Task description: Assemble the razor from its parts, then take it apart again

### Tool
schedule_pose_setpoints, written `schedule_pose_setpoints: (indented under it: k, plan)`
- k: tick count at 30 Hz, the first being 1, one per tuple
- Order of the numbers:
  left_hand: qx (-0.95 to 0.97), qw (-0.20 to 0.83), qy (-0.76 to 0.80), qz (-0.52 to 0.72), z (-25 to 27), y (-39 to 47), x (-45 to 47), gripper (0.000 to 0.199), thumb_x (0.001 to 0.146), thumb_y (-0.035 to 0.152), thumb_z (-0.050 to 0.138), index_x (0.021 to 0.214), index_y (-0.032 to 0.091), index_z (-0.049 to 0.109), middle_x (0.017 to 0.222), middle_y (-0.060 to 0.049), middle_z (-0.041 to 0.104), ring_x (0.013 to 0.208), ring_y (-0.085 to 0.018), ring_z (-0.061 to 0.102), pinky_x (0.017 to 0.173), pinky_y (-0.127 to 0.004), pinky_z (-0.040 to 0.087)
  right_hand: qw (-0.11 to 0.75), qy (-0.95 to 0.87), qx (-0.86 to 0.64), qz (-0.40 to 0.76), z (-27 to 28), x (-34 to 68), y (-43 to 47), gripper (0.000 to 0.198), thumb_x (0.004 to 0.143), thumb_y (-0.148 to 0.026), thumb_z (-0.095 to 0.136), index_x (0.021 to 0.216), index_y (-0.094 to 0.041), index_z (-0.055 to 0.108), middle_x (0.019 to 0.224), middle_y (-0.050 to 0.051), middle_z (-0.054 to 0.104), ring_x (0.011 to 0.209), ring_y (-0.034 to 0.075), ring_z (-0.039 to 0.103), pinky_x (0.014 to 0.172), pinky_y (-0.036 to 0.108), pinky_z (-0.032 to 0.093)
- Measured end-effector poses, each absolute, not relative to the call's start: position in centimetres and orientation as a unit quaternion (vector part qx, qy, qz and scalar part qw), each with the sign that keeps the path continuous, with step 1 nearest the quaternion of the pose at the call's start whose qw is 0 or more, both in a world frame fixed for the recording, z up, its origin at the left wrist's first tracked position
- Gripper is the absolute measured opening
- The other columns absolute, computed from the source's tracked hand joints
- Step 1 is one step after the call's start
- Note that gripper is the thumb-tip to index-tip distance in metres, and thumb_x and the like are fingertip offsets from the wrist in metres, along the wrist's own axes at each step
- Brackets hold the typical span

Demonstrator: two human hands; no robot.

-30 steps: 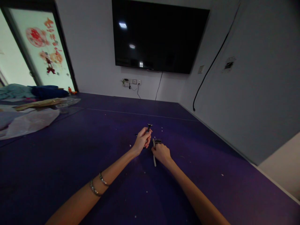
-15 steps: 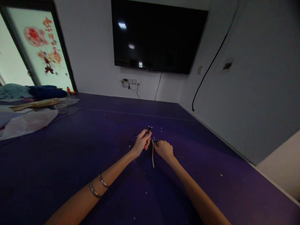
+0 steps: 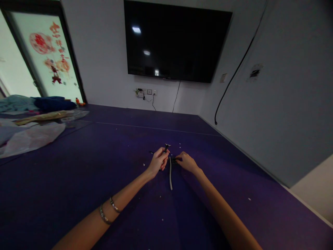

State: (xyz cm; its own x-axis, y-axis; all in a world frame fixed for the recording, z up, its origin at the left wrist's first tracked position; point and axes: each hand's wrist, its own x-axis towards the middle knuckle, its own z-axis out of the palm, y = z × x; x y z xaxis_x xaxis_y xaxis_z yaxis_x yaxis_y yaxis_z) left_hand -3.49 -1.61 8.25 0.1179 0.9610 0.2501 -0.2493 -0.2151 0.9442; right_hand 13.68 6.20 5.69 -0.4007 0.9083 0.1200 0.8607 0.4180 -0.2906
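Observation:
My left hand (image 3: 157,162) is closed around the dark handle of a small tool (image 3: 167,148), whose thin T-shaped metal head sticks up above the fingers. To its right, my right hand (image 3: 187,161) pinches a small black piece (image 3: 174,160) low over the purple surface; its exact kind is too small to make out. Between the hands lies a short whitish cord-like strip (image 3: 171,177), its upper end close to the black piece. A thin dark object (image 3: 151,152) shows just left of my left hand, partly hidden behind it.
Small white scraps dot the purple surface (image 3: 125,208). Plastic bags (image 3: 36,139) and folded blue cloth (image 3: 56,103) lie at the far left. A television (image 3: 177,41) hangs on the wall ahead, above sockets (image 3: 149,92). A black cable (image 3: 234,74) dangles along the right wall.
My right hand has shifted slightly right, away from the strip, and more of the black piece shows at its fingertips. My left hand keeps the tool, nearly still.

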Motion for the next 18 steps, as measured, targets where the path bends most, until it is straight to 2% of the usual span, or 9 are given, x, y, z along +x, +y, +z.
schedule_pose_setpoints:
  k: [6,18]
  plan:
    - [0.529,0.523,0.347,0.571,8.1,-1.6,-3.5,0.017,0.076,0.032,0.051,0.086,0.019,0.045,0.048,0.011,0.038,0.029,-0.002,0.026,0.029,-0.014,0.026,0.16,-0.838,-0.512,0.101,4.7,13.8,6.4,0.027,0.082,-0.026,0.047,0.101,-0.024,0.067,0.102,0.004,0.059,0.094,0.014,0.056,0.082,0.022,0.04]
    - [0.527,0.524,0.358,0.565,8.0,-1.5,-3.5,0.017,0.075,0.03,0.052,0.086,0.019,0.045,0.047,0.011,0.038,0.029,-0.002,0.026,0.029,-0.014,0.025,0.18,-0.823,-0.53,0.095,4.6,13.4,6.3,0.019,0.08,-0.025,0.052,0.092,-0.024,0.066,0.099,0.002,0.056,0.089,0.014,0.057,0.071,0.021,0.04]
